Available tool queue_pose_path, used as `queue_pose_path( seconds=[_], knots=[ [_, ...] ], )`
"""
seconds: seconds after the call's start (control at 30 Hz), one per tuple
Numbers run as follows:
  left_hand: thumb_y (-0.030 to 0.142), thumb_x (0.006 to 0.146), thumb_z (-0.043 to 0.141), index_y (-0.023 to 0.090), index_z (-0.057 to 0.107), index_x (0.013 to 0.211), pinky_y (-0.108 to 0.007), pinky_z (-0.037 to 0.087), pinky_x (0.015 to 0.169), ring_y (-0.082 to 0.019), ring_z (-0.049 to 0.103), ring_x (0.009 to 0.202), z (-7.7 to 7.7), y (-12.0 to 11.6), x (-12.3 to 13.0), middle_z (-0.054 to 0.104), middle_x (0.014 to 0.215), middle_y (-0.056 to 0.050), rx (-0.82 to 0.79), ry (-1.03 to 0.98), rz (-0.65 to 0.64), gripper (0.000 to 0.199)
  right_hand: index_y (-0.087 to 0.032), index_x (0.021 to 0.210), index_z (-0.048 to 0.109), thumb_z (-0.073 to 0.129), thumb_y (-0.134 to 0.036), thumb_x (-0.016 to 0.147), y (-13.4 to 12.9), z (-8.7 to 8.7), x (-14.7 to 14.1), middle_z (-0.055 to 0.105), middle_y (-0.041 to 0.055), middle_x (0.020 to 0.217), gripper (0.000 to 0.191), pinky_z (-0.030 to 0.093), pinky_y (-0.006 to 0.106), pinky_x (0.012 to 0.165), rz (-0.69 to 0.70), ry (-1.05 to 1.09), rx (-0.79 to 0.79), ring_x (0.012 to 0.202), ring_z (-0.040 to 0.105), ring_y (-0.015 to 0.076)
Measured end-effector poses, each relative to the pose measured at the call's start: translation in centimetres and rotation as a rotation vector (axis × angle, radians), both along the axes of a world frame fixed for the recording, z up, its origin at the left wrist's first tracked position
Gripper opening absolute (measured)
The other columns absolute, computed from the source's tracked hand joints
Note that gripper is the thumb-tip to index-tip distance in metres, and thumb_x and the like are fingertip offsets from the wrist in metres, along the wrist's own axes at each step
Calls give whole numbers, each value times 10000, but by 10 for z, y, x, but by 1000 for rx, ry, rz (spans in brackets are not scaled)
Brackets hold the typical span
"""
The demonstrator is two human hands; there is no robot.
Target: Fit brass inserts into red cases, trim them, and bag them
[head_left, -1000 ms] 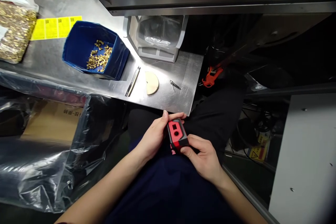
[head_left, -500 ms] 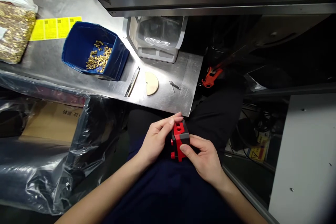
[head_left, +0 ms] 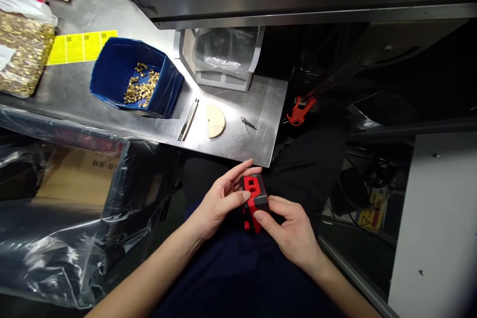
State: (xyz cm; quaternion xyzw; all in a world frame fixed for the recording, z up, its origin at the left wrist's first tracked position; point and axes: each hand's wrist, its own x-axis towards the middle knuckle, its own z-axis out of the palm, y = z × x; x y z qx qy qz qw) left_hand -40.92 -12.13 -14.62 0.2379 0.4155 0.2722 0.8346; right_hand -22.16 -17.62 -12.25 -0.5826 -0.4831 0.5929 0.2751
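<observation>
A red and black device [head_left: 257,198] is held over my lap, just off the front edge of the metal table. My right hand [head_left: 292,226] grips its right side between thumb and fingers. Around its left side is my left hand [head_left: 223,201], the thumb on the red face near a round hole and the fingers reaching behind the top. The device partly hides the left fingers. On the table beyond lie a pale disc [head_left: 216,121], a slim knife-like tool [head_left: 188,119] and a small metal clipper [head_left: 248,123].
A blue bin [head_left: 164,84] of small brass parts stands on the metal table [head_left: 238,146], with a grey bin [head_left: 223,79] beside it. Bags of brass parts [head_left: 24,54] lie far left. An orange-handled tool [head_left: 301,111] is right of the table; plastic-wrapped boxes [head_left: 78,174] are at left.
My left thumb has moved down onto the device's red face, and the left fingers have opened from its top. The device is tilted slightly differently. The view has shifted a little.
</observation>
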Motion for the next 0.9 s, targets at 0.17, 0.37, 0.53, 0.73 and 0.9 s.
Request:
queue_pose_path(
  seconds=[0.17, 0.37, 0.53, 0.73, 0.9],
  knots=[
    [243, 801, 841, 323, 362, 1590, -471, 348, 1231, -313, 425, 1485, 3, -7, -3, 382, 1660, -104, 171, 109, -177, 926, -208, 852, 747, 623, -344, 996, 3, 0, 0, 722, 26, 866, 234, 543, 293, 830, -12, 41, -53, 883, 692, 207],
    [256, 815, 834, 290, 416, 1550, -465, 448, 1163, -298, 561, 1352, -1, -6, -4, 511, 1531, -115, 321, 168, -266, 846, -230, 1133, 698, 585, -388, 1025, 3, 1, 11, 734, 43, 1023, 222, 570, 306, 833, -8, 2, -84, 927, 703, 207],
    [202, 825, 802, 279, 426, 1540, -462, 471, 1140, -293, 591, 1308, -5, -6, -2, 556, 1465, -111, 370, 224, -280, 812, -270, 1317, 636, 619, -324, 1017, -5, 1, 18, 641, 92, 1206, 306, 528, 389, 962, 26, -454, 422, 1110, 633, 240],
    [274, 822, 816, 252, 460, 1502, -522, 459, 1146, -330, 591, 1317, -9, -6, 2, 607, 1400, -116, 296, 240, -280, 768, -231, 1484, 537, 558, -197, 1045, -11, 4, 14, 658, 100, 1385, 440, 439, 451, 1064, 378, -811, 681, 1249, 591, 261],
    [252, 815, 812, 225, 534, 1436, -491, 489, 1117, -309, 614, 1283, -15, -6, 4, 612, 1401, -126, 355, 278, -292, 681, -181, 1548, 455, 510, -290, 1069, -7, 11, 8, 529, 85, 1566, 494, 338, 523, 1149, 504, -905, 579, 1402, 490, 305]
  ],
)
